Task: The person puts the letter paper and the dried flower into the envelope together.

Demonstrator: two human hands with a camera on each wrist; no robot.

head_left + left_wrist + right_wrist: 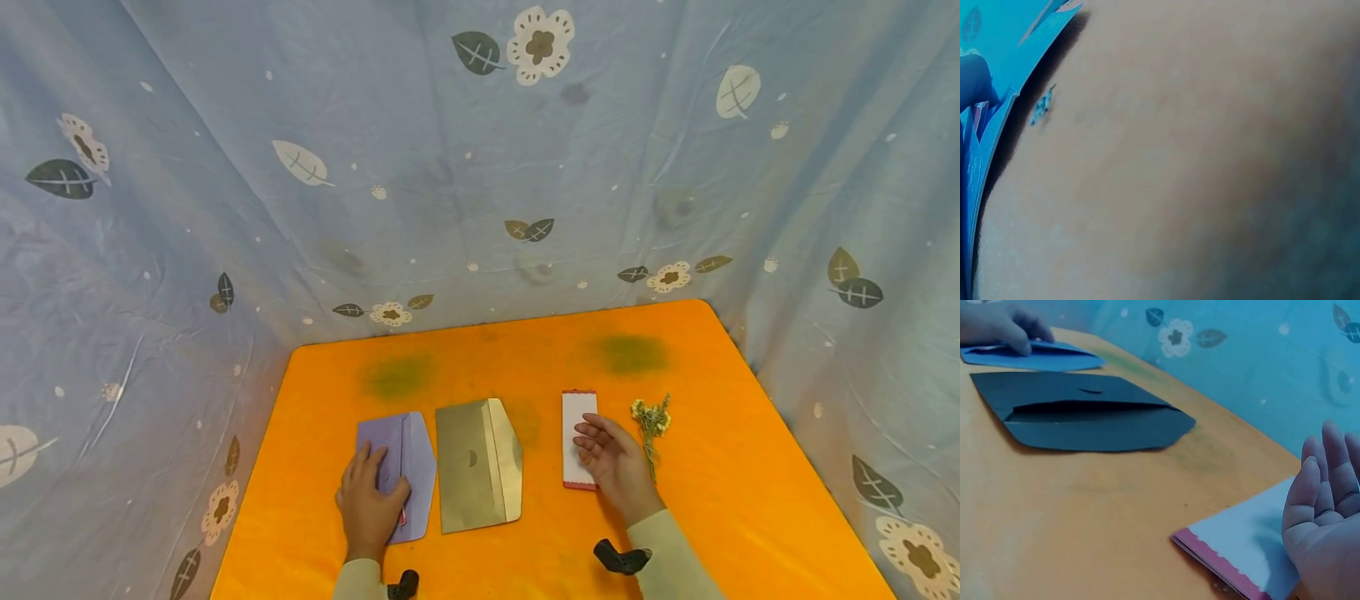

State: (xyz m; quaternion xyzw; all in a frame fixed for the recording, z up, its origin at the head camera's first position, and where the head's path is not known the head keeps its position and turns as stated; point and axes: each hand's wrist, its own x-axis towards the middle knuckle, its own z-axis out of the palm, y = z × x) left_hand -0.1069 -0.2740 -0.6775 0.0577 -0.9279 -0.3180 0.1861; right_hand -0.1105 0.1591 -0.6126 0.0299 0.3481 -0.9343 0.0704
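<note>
One purple envelope (420,467), left on the counter (540,550), appears filled but unclosed; the left hand (369,504) rests on it, fingers loosely bent. Gold envelope (465,475), middle: open, seemingly unfilled. White card (573,417), right: outside, partly beneath the relaxed, empty right hand (618,467).

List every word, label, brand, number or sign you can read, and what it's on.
None can be read.
Purple envelope: no lettering visible; the red-and-white sliver at its opening is too small to tell.
Gold envelope: no lettering visible.
Card: no lettering on the visible face.
Curtain: printed pictures only.
</note>
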